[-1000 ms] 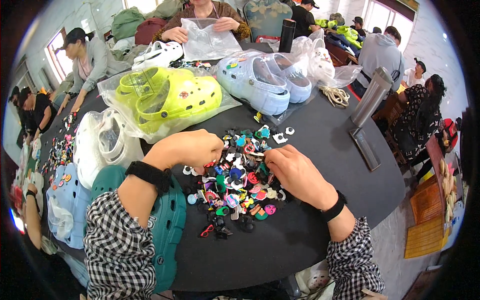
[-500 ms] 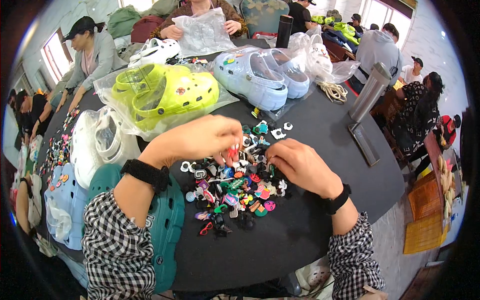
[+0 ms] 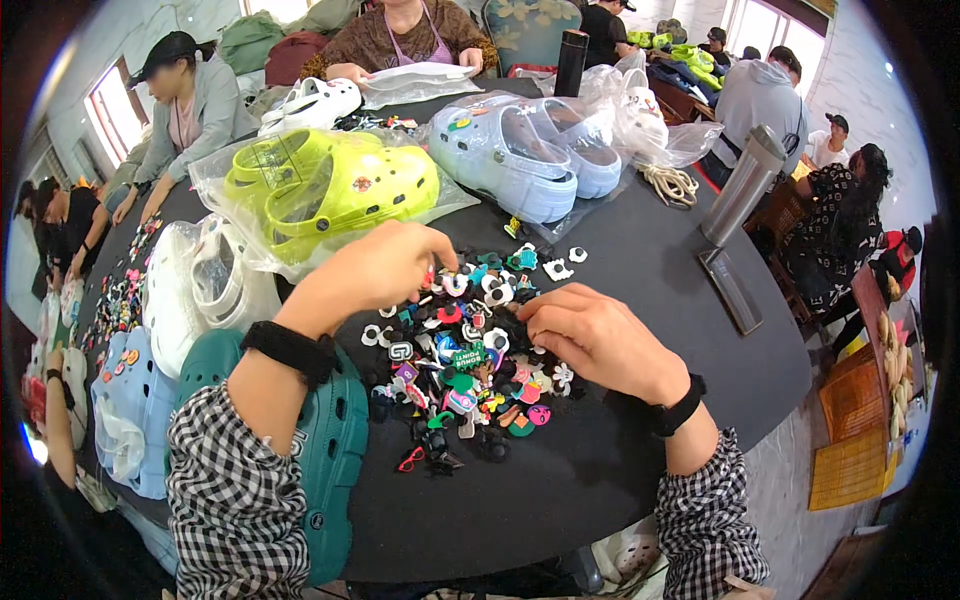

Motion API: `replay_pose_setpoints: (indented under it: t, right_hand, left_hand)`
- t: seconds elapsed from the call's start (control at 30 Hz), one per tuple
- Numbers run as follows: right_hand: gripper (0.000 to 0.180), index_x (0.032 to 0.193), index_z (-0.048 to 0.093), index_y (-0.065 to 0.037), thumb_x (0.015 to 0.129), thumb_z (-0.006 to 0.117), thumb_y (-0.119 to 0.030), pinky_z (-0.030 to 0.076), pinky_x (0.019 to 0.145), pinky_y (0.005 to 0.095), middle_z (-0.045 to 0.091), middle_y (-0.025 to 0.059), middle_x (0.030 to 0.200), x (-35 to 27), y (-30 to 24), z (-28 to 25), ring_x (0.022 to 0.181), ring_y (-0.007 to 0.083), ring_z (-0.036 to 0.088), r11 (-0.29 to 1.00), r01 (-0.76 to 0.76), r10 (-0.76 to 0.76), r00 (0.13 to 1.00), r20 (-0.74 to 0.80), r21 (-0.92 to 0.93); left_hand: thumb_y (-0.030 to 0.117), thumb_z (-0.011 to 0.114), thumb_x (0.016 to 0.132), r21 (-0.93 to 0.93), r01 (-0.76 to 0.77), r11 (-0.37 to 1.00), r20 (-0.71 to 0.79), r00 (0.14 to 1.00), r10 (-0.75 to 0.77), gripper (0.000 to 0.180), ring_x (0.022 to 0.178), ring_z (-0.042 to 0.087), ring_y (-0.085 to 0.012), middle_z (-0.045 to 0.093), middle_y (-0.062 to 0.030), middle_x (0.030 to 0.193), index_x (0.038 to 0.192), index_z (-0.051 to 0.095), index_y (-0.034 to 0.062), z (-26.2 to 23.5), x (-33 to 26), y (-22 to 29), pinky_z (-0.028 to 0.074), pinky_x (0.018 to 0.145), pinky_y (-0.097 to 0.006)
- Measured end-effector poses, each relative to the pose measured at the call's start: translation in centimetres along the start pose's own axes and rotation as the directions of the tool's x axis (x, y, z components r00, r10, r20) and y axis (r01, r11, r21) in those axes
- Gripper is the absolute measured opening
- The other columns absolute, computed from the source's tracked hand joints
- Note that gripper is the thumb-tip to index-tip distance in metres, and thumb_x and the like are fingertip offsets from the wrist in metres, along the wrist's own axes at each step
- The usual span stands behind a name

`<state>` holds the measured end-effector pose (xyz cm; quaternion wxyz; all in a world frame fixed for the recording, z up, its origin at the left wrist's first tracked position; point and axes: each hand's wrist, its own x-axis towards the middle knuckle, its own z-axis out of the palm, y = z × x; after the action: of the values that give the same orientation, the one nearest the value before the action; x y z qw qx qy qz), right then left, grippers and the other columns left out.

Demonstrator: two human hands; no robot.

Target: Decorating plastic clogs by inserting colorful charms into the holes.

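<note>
Before me on the black table lies a loose pile of small colourful shoe charms (image 3: pixel 465 370). At the pile's upper left is my left hand (image 3: pixel 375 268), fingers bent and closed, with a small red-and-white shoe charm (image 3: pixel 427 279) showing at the fingertips. My right hand (image 3: pixel 605 340) rests at the pile's right edge, its fingers curled together and pointing into the charms. Whatever those fingertips grip, if anything, is hidden. Under my left forearm stands a dark green clog (image 3: pixel 335 460). Two white charms (image 3: pixel 558 269) lie apart beyond the pile.
Bagged lime-green clogs (image 3: pixel 370 190) and light blue clogs (image 3: pixel 500 160) stand behind the pile. White clogs (image 3: pixel 175 300) and a blue clog (image 3: pixel 130 400) are at left. A steel tumbler (image 3: pixel 745 185) and phone (image 3: pixel 730 290) lie right. Other people sit around the table.
My left hand has drawn back leftward with the red-and-white shoe charm, uncovering more of the pile. My right hand has shifted slightly left. The person opposite has lowered a clear bag.
</note>
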<state>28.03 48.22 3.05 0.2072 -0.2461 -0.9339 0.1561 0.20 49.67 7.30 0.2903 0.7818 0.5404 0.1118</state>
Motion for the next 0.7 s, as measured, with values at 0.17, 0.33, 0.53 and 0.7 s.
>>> replay_pose_setpoints:
  t: [0.17, 0.33, 0.53, 0.7]
  right_hand:
    - [0.007, 0.091, 0.061, -0.003, 0.093, 0.061, -0.01, 0.053, 0.084, 0.0396, 0.068, 0.0069, 0.113, -0.4, 0.7, 0.1, 0.099, 0.0297, 0.064, 1.0, -0.02, 0.018, 0.996, -0.086, -0.022]
    - [0.006, 0.094, 0.06, -0.003, 0.09, 0.06, -0.006, 0.054, 0.078, 0.0437, 0.066, 0.0134, 0.098, -0.3, 0.7, 0.0, 0.088, 0.0353, 0.065, 0.988, -0.135, 0.142, 0.984, -0.106, 0.07]
    - [0.012, 0.099, 0.064, -0.003, 0.089, 0.058, 0.0, 0.053, 0.073, 0.0431, 0.064, 0.0149, 0.092, -0.2, 0.4, 0.1, 0.083, 0.0363, 0.065, 0.991, -0.09, 0.113, 0.962, -0.247, 0.104]
    - [0.015, 0.1, 0.065, -0.002, 0.087, 0.059, 0.003, 0.053, 0.073, 0.0431, 0.063, 0.0155, 0.091, 0.0, 0.3, 0.4, 0.082, 0.0365, 0.064, 0.99, -0.047, 0.079, 0.965, -0.248, 0.132]
  left_hand:
    - [0.001, 0.046, 0.092, 0.02, 0.117, 0.993, 0.048, 0.992, -0.117, 0.026, 0.064, 0.062, -0.0132, 0.064, -0.006, 0.078, 0.104, 0.069, 0.0021, -1.0, -0.8, -0.8, 0.052, 0.061, -0.03]
    - [0.006, 0.051, 0.094, 0.04, 0.11, 0.993, 0.028, 0.993, -0.111, 0.019, 0.065, 0.062, -0.0126, 0.066, -0.0059, 0.079, 0.102, 0.068, 0.0023, -0.7, -0.6, -0.7, 0.052, 0.061, -0.03]
    - [0.014, 0.066, 0.088, 0.147, -0.179, 0.973, 0.082, 0.982, 0.168, 0.021, 0.071, 0.065, -0.024, 0.067, -0.013, 0.079, 0.104, 0.065, 0.0018, 1.6, 0.0, -0.5, 0.051, 0.065, -0.038]
    - [0.014, 0.071, 0.083, 0.279, -0.194, 0.941, 0.022, 0.98, 0.196, 0.025, 0.077, 0.065, -0.0333, 0.067, -0.0167, 0.08, 0.102, 0.061, 0.001, 2.5, -0.4, -0.6, 0.05, 0.07, -0.042]
